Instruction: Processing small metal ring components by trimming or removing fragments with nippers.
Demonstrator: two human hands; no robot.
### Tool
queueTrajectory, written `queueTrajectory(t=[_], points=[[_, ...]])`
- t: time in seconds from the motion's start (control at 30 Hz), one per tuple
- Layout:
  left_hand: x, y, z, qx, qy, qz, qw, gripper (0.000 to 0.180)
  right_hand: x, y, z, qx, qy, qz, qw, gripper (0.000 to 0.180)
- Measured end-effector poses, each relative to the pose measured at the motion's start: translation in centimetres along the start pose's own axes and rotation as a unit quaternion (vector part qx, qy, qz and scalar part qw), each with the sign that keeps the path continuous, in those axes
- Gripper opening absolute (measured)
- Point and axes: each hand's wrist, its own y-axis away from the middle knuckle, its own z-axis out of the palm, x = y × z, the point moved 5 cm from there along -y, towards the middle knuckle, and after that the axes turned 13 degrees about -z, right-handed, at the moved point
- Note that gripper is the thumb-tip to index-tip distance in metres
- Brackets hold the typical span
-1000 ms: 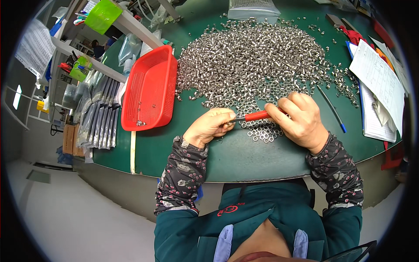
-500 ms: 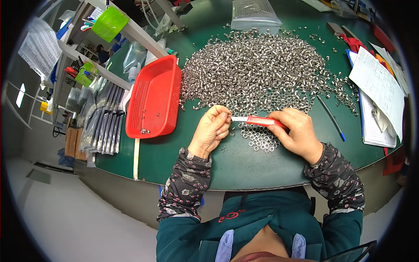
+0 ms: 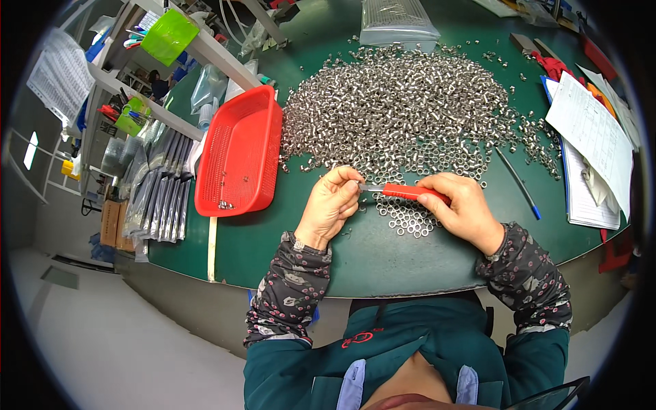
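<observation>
My right hand [image 3: 463, 206] is closed around the red handle of a utility knife [image 3: 403, 190], whose blade points left. The blade's tip reaches the fingertips of my left hand [image 3: 333, 207], where thumb and forefinger pinch what looks like a small metal ring, mostly hidden by the fingers. Just beyond both hands spreads a large heap of short, shiny metal rings [image 3: 396, 109]. Below the knife, a single layer of loose rings [image 3: 412, 220] lies on the green table [image 3: 383, 263].
Left of the heap stands a red plastic basket [image 3: 236, 154] with a few small metal pieces inside. A blue-capped pen [image 3: 519, 184] and papers on a clipboard [image 3: 593, 147] lie at the right. At the back is a clear plastic bag [image 3: 398, 24]; bagged dark parts [image 3: 160, 195] are stacked at left.
The knife has turned slightly in my right hand and shifted a little left, so its blade now looks darker. My left hand keeps its pinch in nearly the same place.
</observation>
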Motion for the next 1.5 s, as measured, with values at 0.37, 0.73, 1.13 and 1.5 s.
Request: queueTrajectory(t=[0.37, 0.73, 1.13, 1.5], points=[[-0.4, 0.3, -0.2, 0.054, 0.007, -0.015, 0.998, 0.011, -1.0, -0.2, -0.6, 0.012, 0.096, -0.06, 0.994, 0.018], [-0.5, 0.3, -0.2, 0.065, 0.006, -0.027, 0.998, 0.01, -1.9, -0.6, -0.8, 0.02, 0.173, -0.119, 0.977, 0.02], [-0.5, 0.3, -0.2, 0.064, 0.004, -0.039, 0.997, 0.012, -2.1, -0.6, -0.9, 0.024, 0.208, -0.15, 0.966, 0.021], [-0.3, 0.3, 0.1, 0.074, 0.022, -0.05, 0.996, 0.017, -2.6, -0.8, -1.2, 0.054, 0.206, -0.172, 0.962, 0.023]])
